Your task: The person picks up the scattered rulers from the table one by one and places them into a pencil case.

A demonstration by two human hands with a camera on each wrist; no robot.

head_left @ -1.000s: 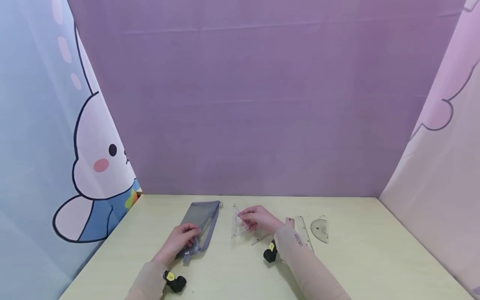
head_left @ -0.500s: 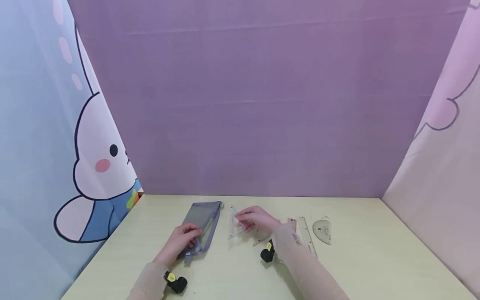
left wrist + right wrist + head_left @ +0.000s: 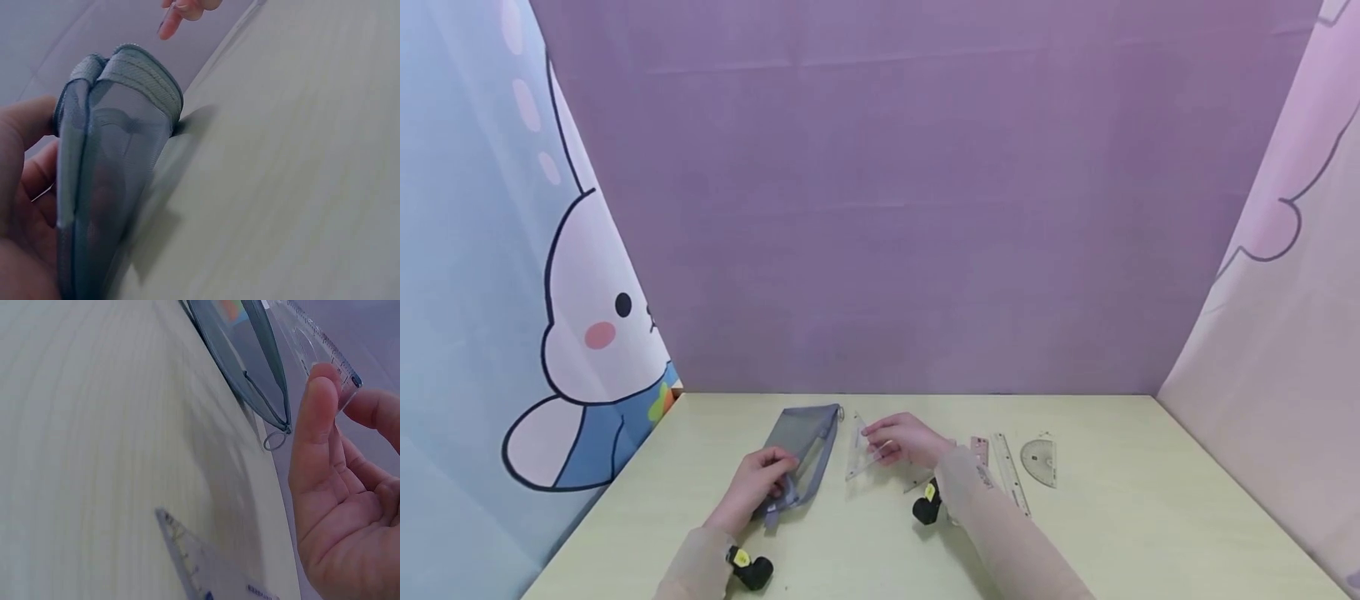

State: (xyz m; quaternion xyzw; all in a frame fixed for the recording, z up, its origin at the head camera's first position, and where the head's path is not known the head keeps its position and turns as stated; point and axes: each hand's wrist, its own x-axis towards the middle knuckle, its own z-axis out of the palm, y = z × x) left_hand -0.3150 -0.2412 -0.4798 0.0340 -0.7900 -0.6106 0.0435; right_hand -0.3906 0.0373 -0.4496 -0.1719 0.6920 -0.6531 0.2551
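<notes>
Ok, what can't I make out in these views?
Head: pink ruler, lower part, behind right sleeve; protractor markings, too small.
Left wrist: pouch, lower end, cut off by bottom edge.
Right wrist: held set square, partly cut off by top edge, partly behind right hand.

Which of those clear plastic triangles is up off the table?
The held triangle, pinched in the right hand near the grey pouch; the other visible triangle lies on the table.

Forearms slant inward, left hand and right hand gripping.
</notes>
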